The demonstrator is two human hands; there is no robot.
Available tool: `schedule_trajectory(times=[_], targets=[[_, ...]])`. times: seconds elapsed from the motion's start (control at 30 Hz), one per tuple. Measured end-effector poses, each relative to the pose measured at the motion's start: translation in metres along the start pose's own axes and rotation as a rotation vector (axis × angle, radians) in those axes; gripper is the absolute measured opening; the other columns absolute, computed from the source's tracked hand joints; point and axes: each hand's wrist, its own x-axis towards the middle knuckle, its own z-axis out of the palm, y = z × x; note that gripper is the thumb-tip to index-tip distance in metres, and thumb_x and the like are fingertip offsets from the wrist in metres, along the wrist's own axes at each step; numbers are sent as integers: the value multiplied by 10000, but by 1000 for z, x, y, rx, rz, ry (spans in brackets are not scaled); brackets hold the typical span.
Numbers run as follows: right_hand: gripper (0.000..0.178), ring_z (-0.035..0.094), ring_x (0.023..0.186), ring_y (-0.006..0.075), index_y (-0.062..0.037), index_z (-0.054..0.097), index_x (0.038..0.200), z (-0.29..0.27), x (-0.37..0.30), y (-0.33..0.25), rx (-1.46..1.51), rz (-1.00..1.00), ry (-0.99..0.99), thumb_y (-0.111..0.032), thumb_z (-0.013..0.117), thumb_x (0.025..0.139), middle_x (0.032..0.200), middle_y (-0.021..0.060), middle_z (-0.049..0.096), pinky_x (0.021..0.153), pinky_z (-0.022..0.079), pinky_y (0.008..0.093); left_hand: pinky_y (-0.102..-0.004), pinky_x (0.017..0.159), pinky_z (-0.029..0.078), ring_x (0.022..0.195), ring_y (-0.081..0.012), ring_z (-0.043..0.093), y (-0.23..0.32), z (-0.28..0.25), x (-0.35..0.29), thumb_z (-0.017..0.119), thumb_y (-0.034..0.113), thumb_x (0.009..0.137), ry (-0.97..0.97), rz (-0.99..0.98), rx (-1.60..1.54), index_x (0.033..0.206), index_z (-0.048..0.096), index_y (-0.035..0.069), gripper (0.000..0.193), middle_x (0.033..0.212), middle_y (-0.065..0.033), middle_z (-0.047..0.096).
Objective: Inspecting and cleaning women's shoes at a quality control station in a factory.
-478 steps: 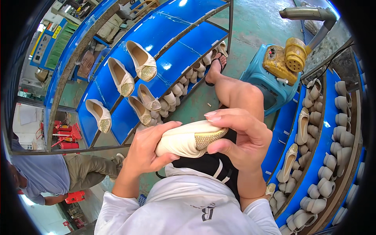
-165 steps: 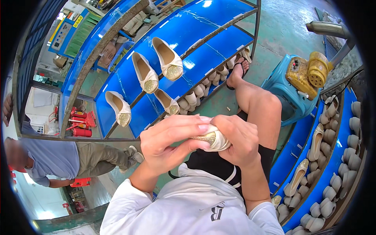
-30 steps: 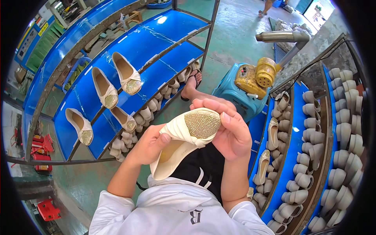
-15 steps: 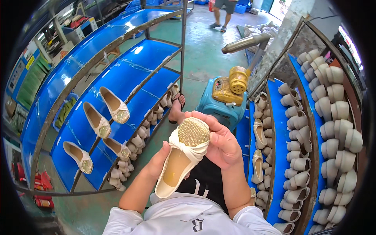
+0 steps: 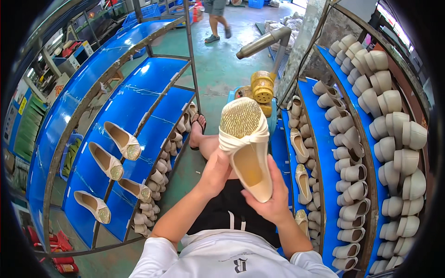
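Note:
A cream flat shoe (image 5: 256, 169) with a glittering gold toe cap and a twisted band is held up in front of me, toe pointing away. My left hand (image 5: 217, 173) grips its side near the band, thumb against the upper. Around the heel end, my right hand (image 5: 272, 197) is closed with the thumb beneath and fingers along the side. To the left, several matching shoes (image 5: 105, 161) with gold toes rest on the blue rack shelf (image 5: 88, 185).
On the right, a rack holds rows of plain pale shoes (image 5: 351, 190) on blue boards. Ahead stands a yellow and blue machine (image 5: 263, 88) with a metal nozzle (image 5: 259, 44). A person's legs (image 5: 217, 23) show at the far end. Red items (image 5: 62, 259) lie lower left.
The shoe has turned more upright and shifted right. My right hand has moved from the toe to the heel, and my left hand toward the band. The view has shifted; the far person walked.

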Motion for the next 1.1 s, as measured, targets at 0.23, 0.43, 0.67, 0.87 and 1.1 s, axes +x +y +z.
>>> schedule_trajectory(times=[0.23,0.43,0.67,0.87,1.1], targets=[[1034,553,1346,456,-96,390,1605,-22,-32,32,-302,-225,192,83,810,678,1505,248,515,1118,481,528,-342,1114,458,1307,-175,589,14,21,31,595,234,1106,-212,117,34,1523,439,-32,519,1414,-129,625],[1029,525,1366,481,-131,340,1631,-36,-55,37,-395,-251,256,0,838,739,1540,249,477,1128,463,565,-369,1149,455,1361,-213,577,13,48,33,602,181,1093,-366,140,-68,1538,419,-40,530,1527,-190,559],[919,551,1375,440,-59,512,1520,-58,-66,20,-173,-163,136,43,871,680,1537,269,508,1127,481,498,-431,1137,481,1334,-294,616,14,55,41,651,403,1053,-330,122,-1,1486,469,-88,679,1459,-245,610],[623,562,1397,417,-127,630,1392,-76,-57,-13,176,-129,-141,21,846,827,1620,257,415,1118,504,433,-506,1085,499,1064,-295,634,12,42,58,424,542,1098,-163,-31,-653,1207,567,14,558,1088,-139,624],[663,588,1373,421,-84,593,1279,-123,-24,-58,165,-303,79,-78,963,729,1529,300,527,1097,509,501,-454,1177,435,1370,-320,571,14,29,58,343,489,1152,18,-166,-377,1566,402,-23,662,1488,-217,578]])
